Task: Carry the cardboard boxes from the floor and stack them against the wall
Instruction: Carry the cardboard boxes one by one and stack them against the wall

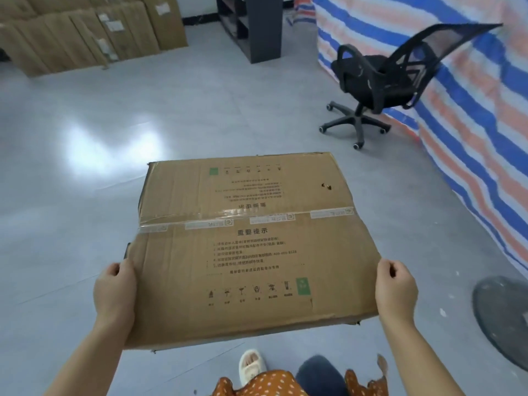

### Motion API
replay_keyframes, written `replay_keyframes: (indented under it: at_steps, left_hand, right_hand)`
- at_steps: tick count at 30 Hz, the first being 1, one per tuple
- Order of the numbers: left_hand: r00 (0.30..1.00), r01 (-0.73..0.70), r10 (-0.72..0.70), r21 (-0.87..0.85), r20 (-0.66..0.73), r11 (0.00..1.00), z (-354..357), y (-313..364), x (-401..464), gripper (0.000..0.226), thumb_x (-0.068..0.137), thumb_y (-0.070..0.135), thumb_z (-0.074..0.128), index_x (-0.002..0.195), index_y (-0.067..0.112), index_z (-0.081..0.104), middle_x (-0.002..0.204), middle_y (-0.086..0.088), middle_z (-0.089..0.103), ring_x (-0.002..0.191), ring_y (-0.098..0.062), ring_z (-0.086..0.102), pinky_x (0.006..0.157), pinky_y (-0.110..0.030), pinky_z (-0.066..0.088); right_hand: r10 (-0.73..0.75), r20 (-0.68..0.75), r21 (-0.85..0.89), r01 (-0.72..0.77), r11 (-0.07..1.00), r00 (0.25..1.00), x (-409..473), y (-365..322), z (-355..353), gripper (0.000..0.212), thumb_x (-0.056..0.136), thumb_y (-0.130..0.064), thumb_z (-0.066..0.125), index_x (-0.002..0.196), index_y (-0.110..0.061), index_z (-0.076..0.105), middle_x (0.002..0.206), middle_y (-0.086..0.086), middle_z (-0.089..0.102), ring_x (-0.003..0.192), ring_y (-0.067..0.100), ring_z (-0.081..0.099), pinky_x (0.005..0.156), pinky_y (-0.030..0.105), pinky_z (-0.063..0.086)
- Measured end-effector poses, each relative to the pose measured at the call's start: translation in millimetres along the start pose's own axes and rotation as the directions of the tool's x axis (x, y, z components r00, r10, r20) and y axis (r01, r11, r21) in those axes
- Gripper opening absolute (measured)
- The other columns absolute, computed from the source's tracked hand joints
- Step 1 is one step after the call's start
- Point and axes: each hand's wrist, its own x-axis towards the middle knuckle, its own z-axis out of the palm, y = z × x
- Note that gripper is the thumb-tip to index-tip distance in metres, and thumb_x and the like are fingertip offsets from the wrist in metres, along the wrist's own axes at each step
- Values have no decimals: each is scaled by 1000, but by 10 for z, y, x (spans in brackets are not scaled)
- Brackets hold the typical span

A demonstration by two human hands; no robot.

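A large flat cardboard box (251,247) with printed text and a strip of clear tape across its top is held up in front of me, above the grey floor. My left hand (115,292) grips its left edge and my right hand (395,290) grips its right edge, fingers curled under the sides. Far off at the top left, several cardboard boxes (85,32) lean stacked against the wall.
A black mesh office chair (380,81) on castors stands at the right, before a blue, white and orange striped tarp (471,124). A dark shelf unit (251,24) is at the back. A round grey disc (505,315) lies on the floor at the right.
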Motion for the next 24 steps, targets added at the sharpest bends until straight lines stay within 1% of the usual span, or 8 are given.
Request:
replay_keyframes:
  at_steps: [5,7,11,14,16,19,21,24]
  left_hand:
    - [995,85,-85,-18,-45,996,182,179,431,30,89,18,40,78,-8,49,67,-10,38,62,-23,30,54,-35,24]
    - [994,102,-103,-40,-45,994,343,315,609,32,89,18,41,84,-11,52,73,-14,42,61,-20,31,54,-34,25]
    - [991,98,-103,-59,-84,993,787,710,983,32,91,17,41,85,-10,54,71,-13,45,58,-19,33,53,-33,26]
    - [986,103,-112,-81,-122,991,1110,1055,1290,31,91,19,41,84,-8,55,73,-13,48,61,-22,36,54,-33,28]
    - [984,107,-119,-92,-134,990,1317,1292,1477,30,90,19,42,79,-6,52,70,-11,45,59,-21,34,53,-34,27]
    - [980,100,-119,-122,-159,987,1645,1648,1720,29,90,17,41,63,6,37,61,-6,32,57,-21,26,52,-34,21]
    - [976,113,-133,-121,-173,986,1795,1826,1840,31,89,16,41,61,11,31,60,-5,27,56,-20,23,52,-34,19]
    - [969,123,-152,-150,-197,981,1946,2022,2115,33,89,16,42,59,12,28,59,-4,25,56,-20,21,52,-33,18]
  right_hand:
    - [-53,53,-29,55,998,997,496,-439,462,39,96,-20,42,60,-12,31,57,3,33,54,20,30,52,33,22]
    - [-64,64,-34,66,997,996,770,-583,652,38,96,-20,42,60,-12,30,57,4,31,54,20,29,53,34,21]
    - [-83,99,-54,89,995,992,1435,-945,1063,39,97,-21,41,61,-9,33,57,5,33,53,21,31,53,33,22]
    - [-100,135,-48,107,993,986,2005,-1312,1312,38,97,-23,40,62,-8,34,58,6,33,54,21,31,54,33,23]
    - [-129,153,-49,138,989,980,2374,-1565,1467,37,97,-22,41,63,-9,34,58,6,32,54,20,29,54,32,22]
    - [-159,177,-43,169,985,971,2879,-1979,1710,37,96,-20,40,62,-11,30,57,4,29,54,20,27,54,33,20]
    - [-168,182,-64,182,981,969,3149,-2206,1860,36,96,-20,40,62,-12,31,57,4,30,54,20,27,53,33,20]
    - [-192,207,-55,207,977,959,3468,-2510,2141,34,95,-19,41,63,-10,34,59,5,32,54,19,29,52,33,21]
